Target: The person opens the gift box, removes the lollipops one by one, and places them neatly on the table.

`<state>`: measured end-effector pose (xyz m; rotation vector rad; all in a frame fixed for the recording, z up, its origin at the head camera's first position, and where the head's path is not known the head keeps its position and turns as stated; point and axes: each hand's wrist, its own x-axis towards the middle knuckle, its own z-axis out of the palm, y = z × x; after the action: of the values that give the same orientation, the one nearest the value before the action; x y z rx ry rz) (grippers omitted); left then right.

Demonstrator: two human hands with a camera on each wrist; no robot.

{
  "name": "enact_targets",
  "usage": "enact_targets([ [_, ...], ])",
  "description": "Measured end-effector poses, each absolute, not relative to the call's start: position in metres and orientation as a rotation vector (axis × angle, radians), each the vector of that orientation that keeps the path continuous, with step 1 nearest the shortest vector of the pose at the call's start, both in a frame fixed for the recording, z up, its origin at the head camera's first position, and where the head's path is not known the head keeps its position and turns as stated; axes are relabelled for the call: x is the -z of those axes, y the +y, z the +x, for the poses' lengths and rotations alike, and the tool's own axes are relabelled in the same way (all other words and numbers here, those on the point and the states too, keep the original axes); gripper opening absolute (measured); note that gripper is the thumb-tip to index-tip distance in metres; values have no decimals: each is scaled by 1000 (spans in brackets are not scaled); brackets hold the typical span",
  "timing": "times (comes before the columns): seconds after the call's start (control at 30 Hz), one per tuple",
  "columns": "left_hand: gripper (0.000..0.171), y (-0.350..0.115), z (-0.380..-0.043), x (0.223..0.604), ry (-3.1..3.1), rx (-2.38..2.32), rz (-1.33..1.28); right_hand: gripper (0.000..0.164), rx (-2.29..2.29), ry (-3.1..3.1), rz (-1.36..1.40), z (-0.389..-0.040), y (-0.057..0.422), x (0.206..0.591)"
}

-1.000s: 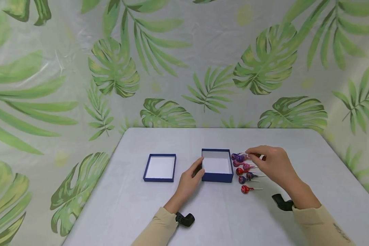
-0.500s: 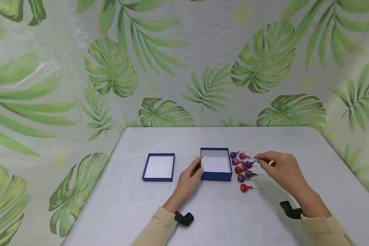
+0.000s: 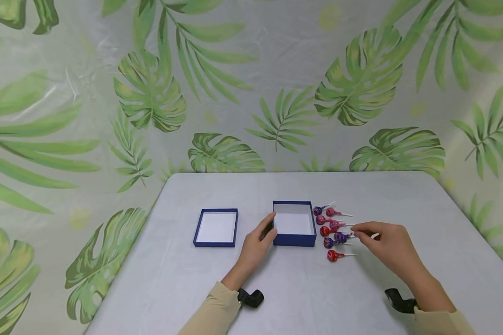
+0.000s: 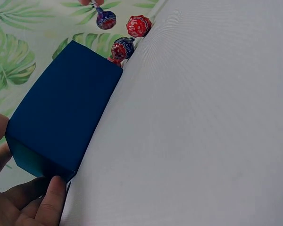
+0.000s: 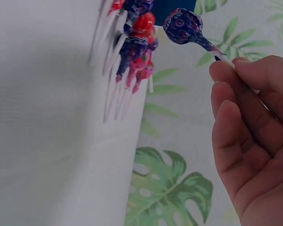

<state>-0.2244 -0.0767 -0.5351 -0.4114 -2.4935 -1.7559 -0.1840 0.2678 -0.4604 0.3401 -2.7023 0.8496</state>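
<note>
A blue open box (image 3: pixel 294 240) with a white inside stands on the table. My left hand (image 3: pixel 255 246) rests against its left side, with fingertips and thumb touching the wall in the left wrist view. My right hand (image 3: pixel 385 242) pinches the white stick of a purple-wrapped lollipop (image 5: pixel 181 26) between thumb and fingers. Its round head hangs over a cluster of several other lollipops just right of the box. A red lollipop (image 3: pixel 332 256) lies nearest the front, and a purple one (image 3: pixel 317 211) lies at the back.
The shallow blue lid (image 3: pixel 215 244), white inside, lies left of the box. The white table (image 3: pixel 151 302) ends at a back edge, behind which hangs a leaf-patterned cloth (image 3: pixel 293 56). A black wrist camera (image 3: pixel 251 298) sits on each wrist.
My right hand has moved the purple lollipop from the back of the row toward the front, uncovering pink lollipops. The left hand has stayed at the box.
</note>
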Motion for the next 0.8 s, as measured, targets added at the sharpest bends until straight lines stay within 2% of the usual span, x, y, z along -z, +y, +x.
enact_targets([
  [0.8,48,-77,-227,539,-2456,1761,-424,15,-966,-2861,222,-188,280,493],
])
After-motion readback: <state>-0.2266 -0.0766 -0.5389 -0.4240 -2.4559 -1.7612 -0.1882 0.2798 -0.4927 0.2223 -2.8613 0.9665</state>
